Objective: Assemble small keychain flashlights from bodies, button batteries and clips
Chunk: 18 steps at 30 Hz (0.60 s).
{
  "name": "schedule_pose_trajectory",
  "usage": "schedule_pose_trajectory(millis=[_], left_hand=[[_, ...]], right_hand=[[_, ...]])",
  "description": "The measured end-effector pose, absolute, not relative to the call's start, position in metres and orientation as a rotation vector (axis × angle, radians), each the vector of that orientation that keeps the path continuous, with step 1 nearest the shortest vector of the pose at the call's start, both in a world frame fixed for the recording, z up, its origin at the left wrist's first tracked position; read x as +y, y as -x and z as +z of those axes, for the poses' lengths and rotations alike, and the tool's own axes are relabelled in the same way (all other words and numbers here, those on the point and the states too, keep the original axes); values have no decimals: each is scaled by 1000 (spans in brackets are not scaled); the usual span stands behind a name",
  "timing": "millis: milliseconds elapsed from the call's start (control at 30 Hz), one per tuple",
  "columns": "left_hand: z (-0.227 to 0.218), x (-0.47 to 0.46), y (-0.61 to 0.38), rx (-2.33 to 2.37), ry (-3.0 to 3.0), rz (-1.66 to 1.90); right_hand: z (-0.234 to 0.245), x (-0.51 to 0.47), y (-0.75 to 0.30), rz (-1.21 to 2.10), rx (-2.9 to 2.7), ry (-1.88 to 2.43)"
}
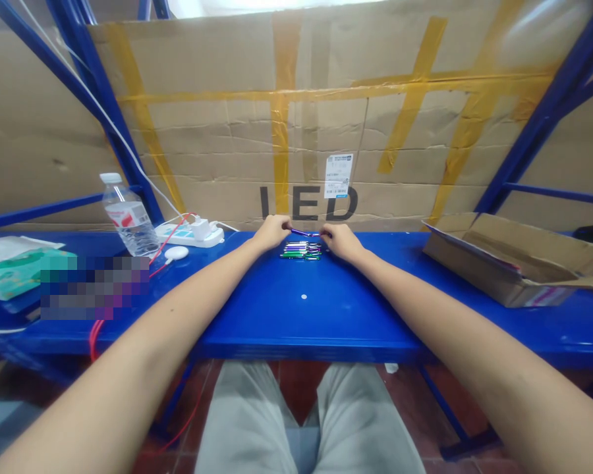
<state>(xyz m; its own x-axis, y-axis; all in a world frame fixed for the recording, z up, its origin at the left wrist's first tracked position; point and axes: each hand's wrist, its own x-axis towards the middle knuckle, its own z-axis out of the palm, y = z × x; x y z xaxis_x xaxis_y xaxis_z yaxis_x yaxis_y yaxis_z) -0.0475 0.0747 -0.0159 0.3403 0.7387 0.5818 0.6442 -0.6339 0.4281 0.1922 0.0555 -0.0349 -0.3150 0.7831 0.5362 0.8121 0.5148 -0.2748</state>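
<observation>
Between my two hands a purple pen [304,232] lies level, its ends pinched at either side. My left hand [273,232] has its fingers closed on the pen's left end. At the other end my right hand [342,240] grips with thumb and fingers. Just in front of the held pen, several pens [301,250] are laid side by side in a row on the blue table [296,322]; the nearest ones look green, the others purple and silver. My fingertips partly hide the held pen's ends.
An open cardboard box [494,273] stands at the right. On the left are a water bottle [131,220], a white power strip [212,237], a white round charger [176,253], red cable and a green tissue pack [22,270]. Large taped cardboard [217,145] backs the table.
</observation>
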Motion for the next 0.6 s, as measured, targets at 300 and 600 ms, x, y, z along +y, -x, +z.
schedule_pose_trajectory(millis=[300, 600], left_hand=[[-36, 101, 46, 1288, -2435, 1067], [-40, 103, 42, 1289, -2255, 1033]], right_hand=[[-38, 78, -187, -117, -2288, 1446], [-47, 87, -193, 129, -2247, 1360]])
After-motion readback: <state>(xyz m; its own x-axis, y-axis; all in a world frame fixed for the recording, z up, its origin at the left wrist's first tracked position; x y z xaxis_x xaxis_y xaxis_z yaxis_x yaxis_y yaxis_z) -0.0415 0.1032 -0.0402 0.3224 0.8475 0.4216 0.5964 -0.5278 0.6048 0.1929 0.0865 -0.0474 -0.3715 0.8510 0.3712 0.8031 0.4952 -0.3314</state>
